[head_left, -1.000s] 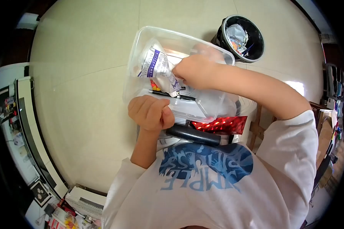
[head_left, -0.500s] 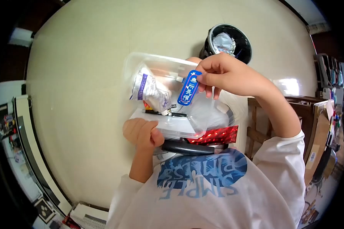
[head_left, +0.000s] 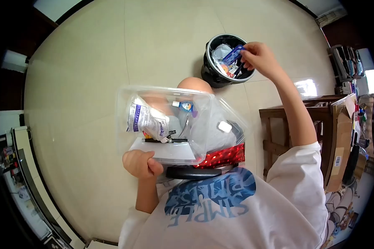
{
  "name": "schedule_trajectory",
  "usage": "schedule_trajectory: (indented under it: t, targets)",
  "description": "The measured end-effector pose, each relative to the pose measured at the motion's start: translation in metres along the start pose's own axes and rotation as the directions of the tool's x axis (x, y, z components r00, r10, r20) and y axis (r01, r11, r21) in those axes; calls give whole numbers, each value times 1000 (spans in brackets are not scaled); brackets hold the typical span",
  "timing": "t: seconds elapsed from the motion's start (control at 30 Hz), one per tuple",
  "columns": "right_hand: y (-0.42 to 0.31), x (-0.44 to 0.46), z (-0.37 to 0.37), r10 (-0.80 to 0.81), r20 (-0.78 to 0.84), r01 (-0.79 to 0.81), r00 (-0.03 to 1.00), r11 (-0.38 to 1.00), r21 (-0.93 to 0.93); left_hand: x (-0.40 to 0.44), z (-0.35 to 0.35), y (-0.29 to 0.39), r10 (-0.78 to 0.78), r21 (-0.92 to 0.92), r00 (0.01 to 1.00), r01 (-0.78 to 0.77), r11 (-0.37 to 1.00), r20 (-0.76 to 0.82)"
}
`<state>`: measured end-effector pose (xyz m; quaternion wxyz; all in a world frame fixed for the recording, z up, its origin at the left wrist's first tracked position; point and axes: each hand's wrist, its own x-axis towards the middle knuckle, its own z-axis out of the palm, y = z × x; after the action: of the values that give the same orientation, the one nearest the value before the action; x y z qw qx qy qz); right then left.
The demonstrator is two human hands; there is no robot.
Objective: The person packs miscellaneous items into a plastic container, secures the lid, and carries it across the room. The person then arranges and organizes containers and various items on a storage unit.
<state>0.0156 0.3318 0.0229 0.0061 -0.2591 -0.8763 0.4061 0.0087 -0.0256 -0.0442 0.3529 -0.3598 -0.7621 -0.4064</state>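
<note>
Over the black trash bin (head_left: 216, 79), my right hand (head_left: 259, 59) pinches a blue card (head_left: 233, 54) with rounded ends by one end. Crumpled wrappers (head_left: 223, 51) fill part of the bin below it. My left hand (head_left: 141, 163) is curled around the near left edge of a clear plastic box (head_left: 204, 141) resting on my lap. Inside the box lie a crumpled white packet (head_left: 147, 121) with purple print, a black pen (head_left: 166, 140), a white sheet (head_left: 164, 152) and a small blue bottle (head_left: 184, 106) with a white cap.
Right of the box are a translucent plastic bag (head_left: 215, 135) and a shiny red packet (head_left: 225, 156). A black handle-like piece (head_left: 193, 173) lies against my shirt. Wooden furniture (head_left: 293, 118) and a cardboard box (head_left: 340, 153) stand at the right. Tiled floor (head_left: 79, 95) extends left.
My right hand has carried the blue card from above the plastic box forward to the bin. The view has shifted, and my left hand keeps its hold on the box.
</note>
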Motion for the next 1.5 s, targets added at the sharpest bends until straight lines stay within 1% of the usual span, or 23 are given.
schedule_trajectory:
  t: [0.03,0.1,0.13,0.2,0.27,0.33,0.43,0.5,0.57,0.6,0.67,0.7,0.77,0.87,1.0,1.07,1.1,1.17,1.2,1.27,1.3,1.37,1.5]
  targets:
    - [20,13,-4,-2,-1,2,1000,1000,-2,0,0,1,2,8,1000,-2,1000,17]
    - [58,33,-10,-41,-271,-27,962,970,-243,1,-1,-1,17,2,999,-17,1000,27]
    - [75,35,-13,-41,-261,-23,965,971,-239,1,-1,-3,31,-2,999,-31,1000,40]
    - [96,37,-9,-171,-335,-59,927,814,-578,2,-2,-4,27,-10,998,-26,1000,51]
    - [74,22,0,-136,-294,-45,946,844,-535,1,-4,-4,10,-3,998,-10,1000,62]
    - [49,6,8,-164,-207,97,964,949,-300,0,-4,-4,7,-46,998,-4,999,57]
    - [-2,-25,24,-355,-177,332,918,932,-143,1,-1,-4,15,-40,999,-14,999,29]
    - [-42,-48,31,-511,-86,496,855,855,-149,0,-1,-5,24,-40,999,-23,999,23]
    - [-68,-61,42,-715,22,712,699,692,-119,0,0,-5,24,-36,999,-23,999,21]
    - [-75,-63,50,-712,24,709,702,695,-115,1,0,-5,21,-35,999,-20,999,26]
    - [-86,-64,65,-837,248,872,489,471,-132,1,1,-4,12,-35,1000,-12,999,-10]
    - [-90,-63,74,-835,250,872,490,473,-128,1,2,-4,8,-34,1000,-8,999,-7]
    - [-91,-61,94,-795,448,910,409,395,-129,0,2,-5,18,-47,999,-20,999,-36]
    - [-83,-60,113,-641,604,880,474,337,-334,0,-1,-3,4,-34,1000,-5,999,-19]
    - [-69,-63,126,-557,677,874,481,366,-319,0,-4,-2,47,-32,998,-46,998,29]
    - [-68,-66,126,-368,784,844,500,411,-345,0,-2,-4,81,-55,997,-81,995,11]
    - [-73,-68,125,-366,784,842,502,415,-345,0,0,-5,80,-58,997,-79,995,13]
    - [-87,-71,125,-475,673,745,567,644,-174,0,2,-6,41,-65,998,-45,997,-53]
    - [-87,-72,129,-473,673,743,569,646,-174,1,3,-7,40,-68,998,-44,997,-51]
    - [-87,-74,141,-650,471,739,596,674,-5,1,4,-9,49,-60,996,-53,997,-68]
    - [-90,-77,144,-649,469,736,599,677,-4,1,5,-9,49,-62,997,-53,997,-64]
    - [-98,-85,149,-428,600,502,675,863,51,5,8,-7,74,-69,994,-80,994,-82]
    - [-79,-90,178,-602,424,661,676,751,13,8,6,-4,86,-64,996,-88,994,-25]
